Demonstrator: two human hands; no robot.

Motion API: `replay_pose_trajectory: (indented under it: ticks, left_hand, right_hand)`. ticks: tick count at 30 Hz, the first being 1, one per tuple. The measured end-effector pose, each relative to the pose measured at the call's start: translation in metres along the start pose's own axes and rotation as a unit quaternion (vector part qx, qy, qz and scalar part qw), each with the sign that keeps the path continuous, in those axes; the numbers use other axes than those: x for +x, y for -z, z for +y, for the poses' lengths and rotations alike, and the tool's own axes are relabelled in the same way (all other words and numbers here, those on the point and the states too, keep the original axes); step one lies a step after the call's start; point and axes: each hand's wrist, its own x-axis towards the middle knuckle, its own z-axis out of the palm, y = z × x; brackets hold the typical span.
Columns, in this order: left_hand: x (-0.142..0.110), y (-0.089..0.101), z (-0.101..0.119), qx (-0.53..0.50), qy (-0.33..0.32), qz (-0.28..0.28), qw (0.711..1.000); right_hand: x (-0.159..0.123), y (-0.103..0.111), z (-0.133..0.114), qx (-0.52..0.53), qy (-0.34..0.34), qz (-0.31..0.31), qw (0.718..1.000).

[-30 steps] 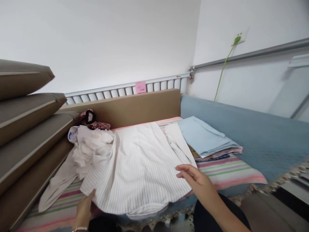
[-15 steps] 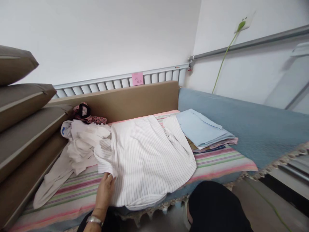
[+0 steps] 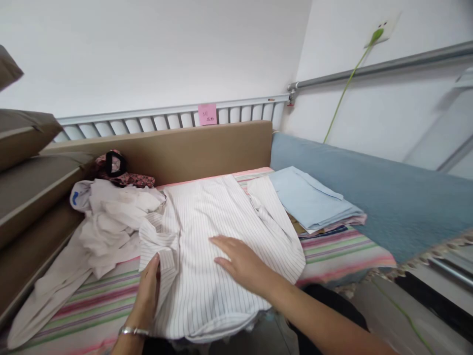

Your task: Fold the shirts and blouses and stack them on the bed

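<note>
Garment: white pinstriped fabric garment (image 3: 197,281), spread across the lower centre of the frame
Left hand (image 3: 147,288): looks pinched on its bunched fold, lower left
Right hand (image 3: 242,261): open, palm-down over its middle; can't tell if touching
Feel: probably light, floppy, creases easily imo
Best grip: side edges or bottom hem

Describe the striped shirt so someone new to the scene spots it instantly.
Below the white radiator, in front of the brown panel, lies a cover with coloured stripes. On it, the striped shirt is spread between rumpled pale clothes and a folded blue-topped stack. Unlike either, it is white with thin dark lines.
</note>
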Motion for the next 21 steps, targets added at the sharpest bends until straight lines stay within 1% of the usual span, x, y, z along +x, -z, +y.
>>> replay_pose_trajectory:
  ticks: [1, 2, 3, 4, 5, 6, 7, 8, 9, 10, 11, 12, 13, 14, 15, 16, 18, 19, 21]
  left_hand:
    - [0.008, 0.005, -0.001, -0.014, -0.009, -0.013, 1.0]
    - [0.016, 0.012, -0.002, 0.005, -0.029, -0.032, 0.999]
    - [0.024, 0.02, -0.004, 0.059, -0.053, -0.051, 0.996]
    - [0.032, 0.029, -0.005, 0.133, -0.078, -0.055, 0.986]
    - [0.04, 0.039, -0.004, 0.214, -0.104, -0.042, 0.97]
    - [0.049, 0.049, -0.001, 0.29, -0.135, -0.01, 0.947]
    - [0.057, 0.057, 0.004, 0.355, -0.173, 0.03, 0.918]
    - [0.067, 0.063, 0.012, 0.405, -0.219, 0.067, 0.885]
    - [0.077, 0.065, 0.021, 0.445, -0.27, 0.084, 0.85]
    - [0.088, 0.064, 0.031, 0.482, -0.315, 0.076, 0.814]
    - [0.1, 0.06, 0.041, 0.522, -0.344, 0.049, 0.779]
    - [0.112, 0.052, 0.05, 0.564, -0.35, 0.009, 0.747]
    - [0.125, 0.042, 0.057, 0.604, -0.338, -0.036, 0.72]
    - [0.138, 0.032, 0.061, 0.637, -0.316, -0.074, 0.699]
    - [0.15, 0.021, 0.063, 0.66, -0.293, -0.105, 0.684]
    - [0.161, 0.012, 0.063, 0.673, -0.273, -0.127, 0.675]
    - [0.181, -0.001, 0.057, 0.679, -0.245, -0.152, 0.675]
    - [0.19, -0.004, 0.053, 0.678, -0.233, -0.152, 0.68]
    - [0.204, -0.003, 0.046, 0.677, -0.202, -0.146, 0.693]
  right_hand:
    - [0.0, -0.01, 0.024, -0.014, -0.044, -0.007, 0.999]
    - [-0.002, -0.022, 0.047, -0.035, -0.08, -0.017, 0.996]
    - [-0.007, -0.035, 0.069, -0.052, -0.106, -0.021, 0.993]
    - [-0.013, -0.047, 0.088, -0.065, -0.123, -0.025, 0.99]
    - [-0.019, -0.059, 0.103, -0.074, -0.126, -0.017, 0.989]
    - [-0.026, -0.069, 0.115, -0.082, -0.122, -0.005, 0.989]
    - [-0.031, -0.077, 0.122, -0.087, -0.116, 0.003, 0.989]
    - [-0.036, -0.083, 0.127, -0.09, -0.11, 0.009, 0.99]
    - [-0.039, -0.087, 0.129, -0.093, -0.107, 0.01, 0.99]
    - [-0.04, -0.088, 0.129, -0.094, -0.106, 0.006, 0.99]
    - [-0.04, -0.088, 0.129, -0.096, -0.105, 0.002, 0.99]
    - [-0.04, -0.088, 0.129, -0.097, -0.105, -0.001, 0.99]
    - [-0.039, -0.086, 0.128, -0.098, -0.104, -0.004, 0.99]
    - [-0.038, -0.085, 0.127, -0.1, -0.104, -0.007, 0.99]
    - [-0.037, -0.084, 0.127, -0.102, -0.104, -0.011, 0.989]
    - [-0.037, -0.083, 0.127, -0.105, -0.104, -0.014, 0.989]
    - [-0.036, -0.083, 0.128, -0.111, -0.101, -0.019, 0.988]
    - [-0.037, -0.083, 0.128, -0.114, -0.099, -0.021, 0.988]
    - [-0.037, -0.084, 0.129, -0.121, -0.095, -0.022, 0.988]
